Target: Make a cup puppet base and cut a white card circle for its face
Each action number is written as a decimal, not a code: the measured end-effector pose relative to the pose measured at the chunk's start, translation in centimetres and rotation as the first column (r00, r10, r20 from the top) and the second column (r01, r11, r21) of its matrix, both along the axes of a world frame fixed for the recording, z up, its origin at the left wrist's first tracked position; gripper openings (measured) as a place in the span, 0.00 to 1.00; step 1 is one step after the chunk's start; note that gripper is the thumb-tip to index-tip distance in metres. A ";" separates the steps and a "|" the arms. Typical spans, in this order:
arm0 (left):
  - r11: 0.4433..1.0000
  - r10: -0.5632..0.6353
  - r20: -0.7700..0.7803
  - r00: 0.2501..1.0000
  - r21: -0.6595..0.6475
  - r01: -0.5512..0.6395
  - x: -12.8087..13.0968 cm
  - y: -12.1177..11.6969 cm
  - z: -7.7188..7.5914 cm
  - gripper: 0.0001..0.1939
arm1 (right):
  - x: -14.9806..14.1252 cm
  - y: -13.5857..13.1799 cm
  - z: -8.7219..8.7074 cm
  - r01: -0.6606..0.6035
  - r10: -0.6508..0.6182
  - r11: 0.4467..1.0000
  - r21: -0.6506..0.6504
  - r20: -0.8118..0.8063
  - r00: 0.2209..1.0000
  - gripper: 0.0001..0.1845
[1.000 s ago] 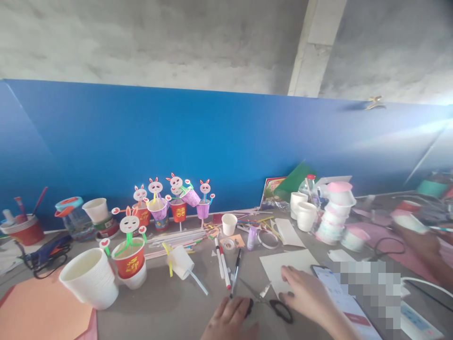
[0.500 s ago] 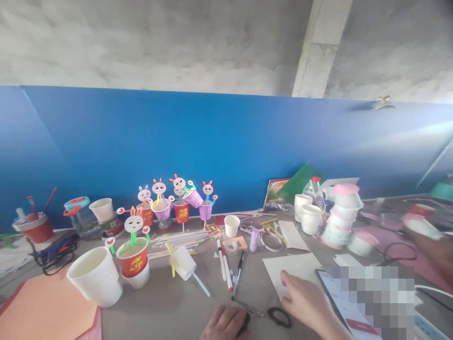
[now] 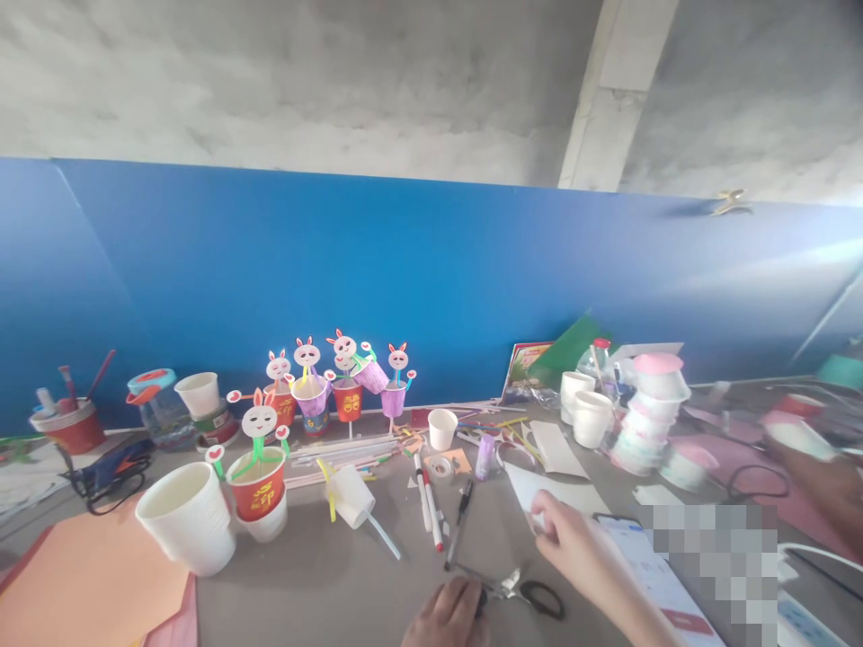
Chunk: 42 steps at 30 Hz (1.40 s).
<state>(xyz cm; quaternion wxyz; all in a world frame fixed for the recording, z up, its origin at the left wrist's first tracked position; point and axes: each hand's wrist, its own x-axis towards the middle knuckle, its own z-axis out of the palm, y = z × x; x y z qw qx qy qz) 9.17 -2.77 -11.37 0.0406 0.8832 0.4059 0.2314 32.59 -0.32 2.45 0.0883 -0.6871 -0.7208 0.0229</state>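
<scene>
Near the front edge, my left hand [image 3: 445, 615] lies with curled fingers over one black handle of a pair of scissors [image 3: 507, 586]; the other handle loop shows to its right. My right hand [image 3: 573, 544] reaches in from the lower right. Its thumb and forefinger pinch the near edge of a sheet of white paper [image 3: 573, 490], which looks slightly raised. Just left of that paper lie a black pen [image 3: 459, 526] and red-and-white markers [image 3: 430, 512]. Beside my right forearm is a phone [image 3: 651, 571] with a lit screen.
Rabbit-decorated paper cups [image 3: 257, 490] stand at the left and back. A stack of white cups [image 3: 192, 530] and orange paper [image 3: 101, 584] lie at the left. A white cup with straws [image 3: 351, 499] lies tipped over. Pink-topped cups [image 3: 653, 409] and another person's hand [image 3: 802, 472] are at the right.
The sheet of paper has shifted away from me and tilted with my right hand. My left hand and the scissors have moved slightly right in view.
</scene>
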 end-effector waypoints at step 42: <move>0.362 0.663 0.595 0.454 -0.786 0.501 -2.4 3.3 13.5 0.16 | 7.4 -6.6 -4.1 0.134 -0.124 0.943 0.305 -0.050 0.991 0.42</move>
